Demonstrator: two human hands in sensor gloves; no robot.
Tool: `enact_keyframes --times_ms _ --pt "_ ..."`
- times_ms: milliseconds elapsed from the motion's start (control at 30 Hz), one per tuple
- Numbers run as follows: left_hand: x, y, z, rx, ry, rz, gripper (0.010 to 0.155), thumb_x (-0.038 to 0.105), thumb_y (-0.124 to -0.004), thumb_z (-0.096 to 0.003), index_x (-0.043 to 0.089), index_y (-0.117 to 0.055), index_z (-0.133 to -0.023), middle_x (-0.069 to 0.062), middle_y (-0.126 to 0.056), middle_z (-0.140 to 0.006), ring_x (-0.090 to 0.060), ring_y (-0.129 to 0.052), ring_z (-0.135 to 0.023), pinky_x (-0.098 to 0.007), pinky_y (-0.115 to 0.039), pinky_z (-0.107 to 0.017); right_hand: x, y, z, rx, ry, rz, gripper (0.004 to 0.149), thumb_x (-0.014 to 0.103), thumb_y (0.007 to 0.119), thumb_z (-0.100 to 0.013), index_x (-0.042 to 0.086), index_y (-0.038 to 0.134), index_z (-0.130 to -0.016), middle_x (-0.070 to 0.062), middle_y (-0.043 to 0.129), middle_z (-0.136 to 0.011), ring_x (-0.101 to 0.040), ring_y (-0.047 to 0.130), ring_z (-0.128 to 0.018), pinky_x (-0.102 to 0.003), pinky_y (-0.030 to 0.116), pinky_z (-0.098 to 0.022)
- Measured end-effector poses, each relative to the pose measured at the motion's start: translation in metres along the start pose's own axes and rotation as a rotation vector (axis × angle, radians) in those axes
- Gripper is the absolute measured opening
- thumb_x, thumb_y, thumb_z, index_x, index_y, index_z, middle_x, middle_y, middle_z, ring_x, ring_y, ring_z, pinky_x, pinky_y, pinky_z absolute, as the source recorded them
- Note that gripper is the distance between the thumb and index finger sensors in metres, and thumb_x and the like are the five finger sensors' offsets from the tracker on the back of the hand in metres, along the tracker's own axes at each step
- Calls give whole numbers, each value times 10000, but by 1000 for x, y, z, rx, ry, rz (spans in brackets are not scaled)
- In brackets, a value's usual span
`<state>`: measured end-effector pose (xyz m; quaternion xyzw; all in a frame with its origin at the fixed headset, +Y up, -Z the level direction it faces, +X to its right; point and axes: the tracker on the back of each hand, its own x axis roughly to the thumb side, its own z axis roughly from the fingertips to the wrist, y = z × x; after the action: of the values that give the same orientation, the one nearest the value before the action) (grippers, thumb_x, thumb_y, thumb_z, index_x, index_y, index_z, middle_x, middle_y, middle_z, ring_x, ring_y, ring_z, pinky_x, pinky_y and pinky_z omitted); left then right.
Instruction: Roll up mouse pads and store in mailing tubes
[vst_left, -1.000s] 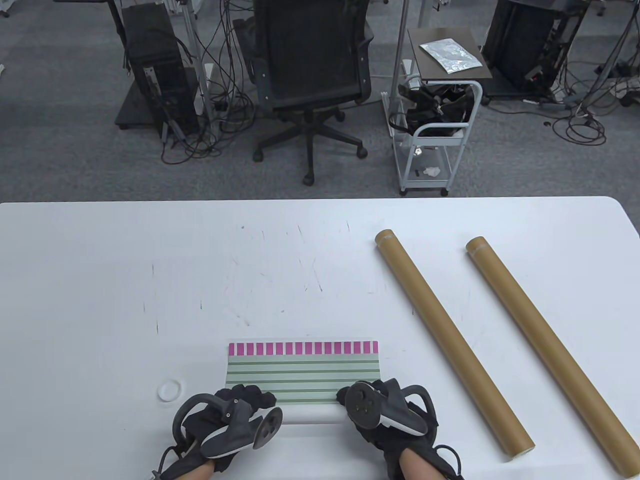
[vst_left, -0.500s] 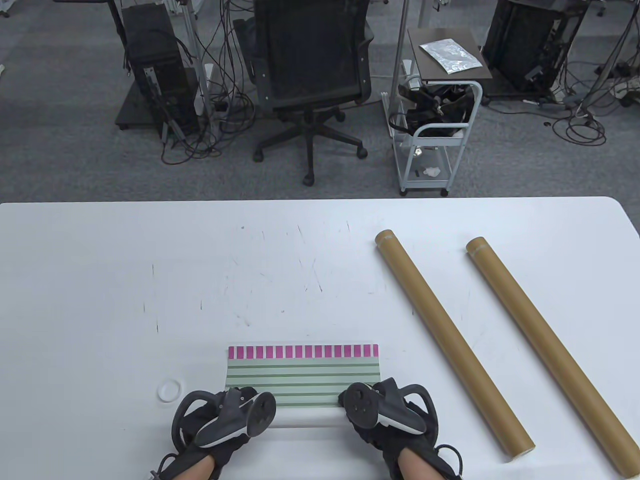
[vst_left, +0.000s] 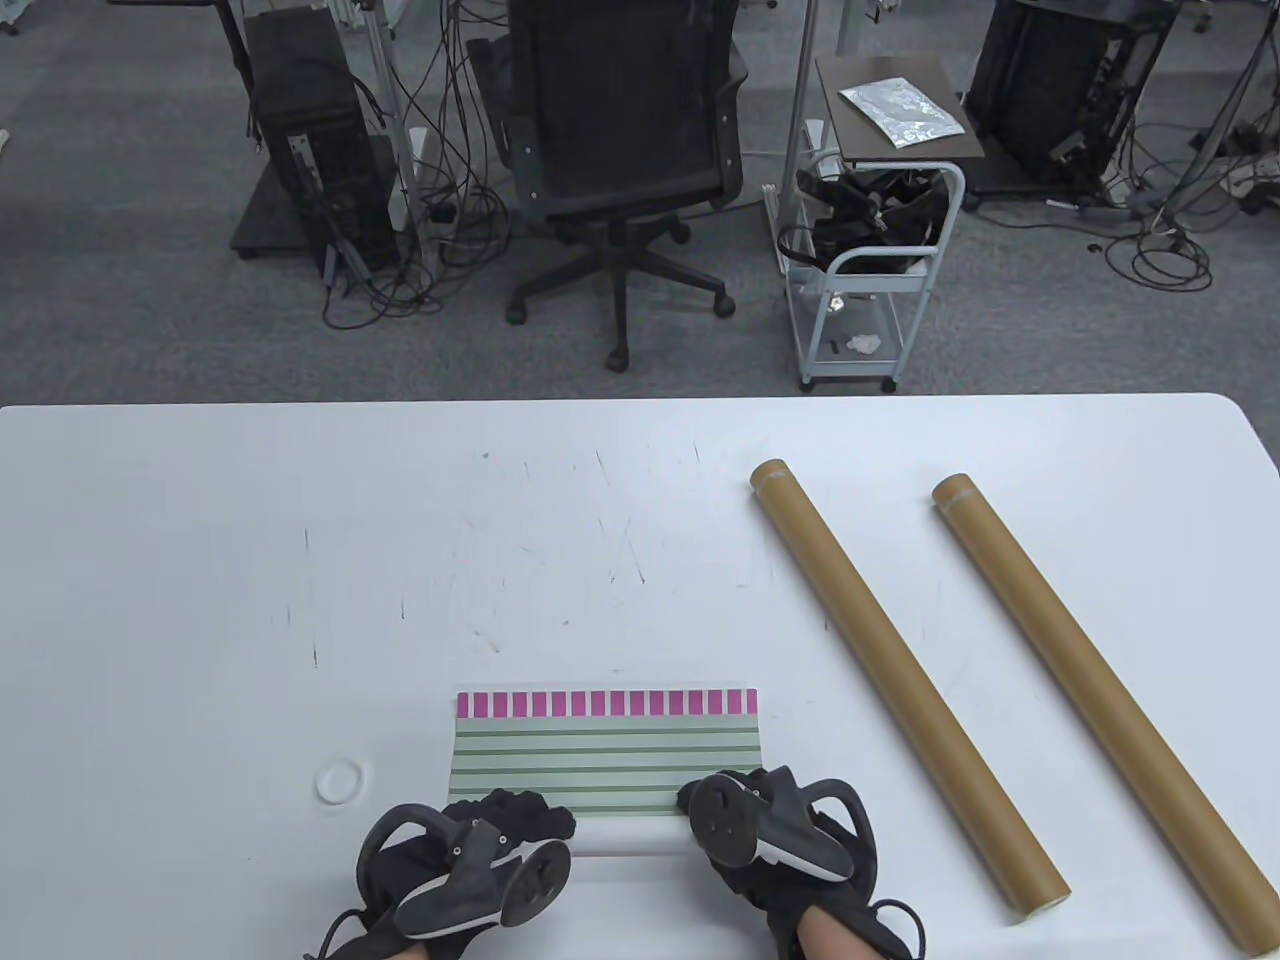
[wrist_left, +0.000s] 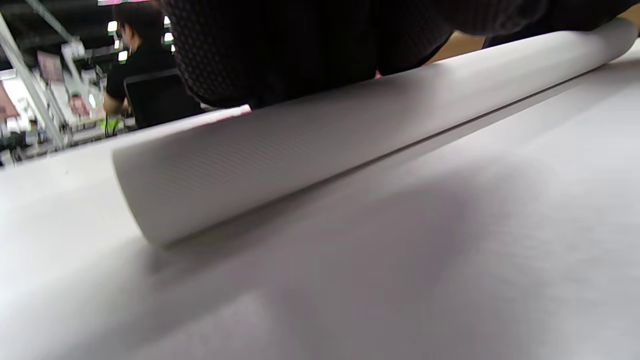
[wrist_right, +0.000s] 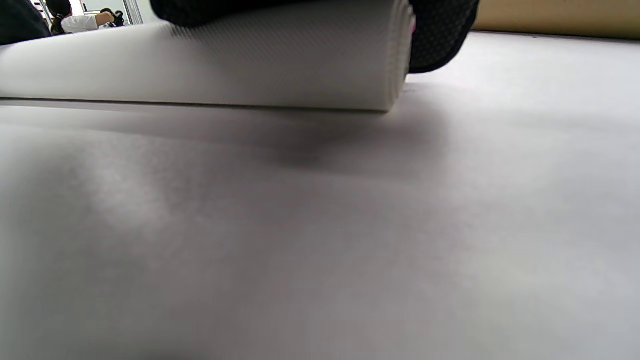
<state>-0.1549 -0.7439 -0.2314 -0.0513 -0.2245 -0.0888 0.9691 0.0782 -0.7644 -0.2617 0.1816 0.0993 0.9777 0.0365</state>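
Near the front edge of the white bench (vst_left: 200, 560), a rectangular mouse pad (vst_left: 606, 748) with green and pale stripes and a row of magenta blocks along its far edge lies partly rolled: its near portion is wound into a white roll (wrist_left: 310, 145) that shows the plain textured underside, while the striped part beyond lies flat on the bench. The left hand (vst_left: 470, 850), in a black sensor glove with a grey tracker strapped to its back, rests on the left end of the roll, its fingers (wrist_left: 280, 45) draped over the top of it. The right hand (vst_left: 775, 840), gloved and fitted the same way, presses on the right end of the roll, with its fingers (wrist_right: 440, 35) curled over the end where the wound layers show. Both grips lie closed over the roll from above rather than pinching it. To the right of the pad, two long brown cardboard mailing tubes lie on the bench at a slant, roughly parallel and well apart from each other: the nearer tube (vst_left: 905, 685) just right of the pad, the farther tube (vst_left: 1095, 710) beyond it toward the right edge. A small white ring-shaped cap (vst_left: 338, 781) sits on the bench left of the pad, near the left hand but apart from it.
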Motion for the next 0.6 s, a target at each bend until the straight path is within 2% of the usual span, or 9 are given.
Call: enact_keyframes --times_ms 300,467,600 --pt "-3 -5 -5 -73 29 30 623 564 -668 -375 408 -640 -977 95 -751 -1032 -180 -822 -947 -296 -792 -635 0 -4 0 -95 24 71 481 368 586 -494 280 660 -961 -13 738 -955 -269 774 -802 -483 662 -669" --pt "-6 -7 -8 -86 50 47 623 558 -665 -381 414 -621 -985 100 -729 -1047 -172 -798 -967 -302 -762 -660 1 -11 4 -171 16 91 520 431 686 -447 294 670 -948 4 748 -946 -253 782 -799 -472 669 -670" --pt "-9 -9 -9 -83 61 62 623 566 -661 -381 430 -610 -987 113 -726 -1049 -158 -793 -969 -293 -751 -657 6 -13 6 -174 -17 118 542 452 726 -416 300 682 -935 13 758 -938 -247 791 -795 -470 676 -669"
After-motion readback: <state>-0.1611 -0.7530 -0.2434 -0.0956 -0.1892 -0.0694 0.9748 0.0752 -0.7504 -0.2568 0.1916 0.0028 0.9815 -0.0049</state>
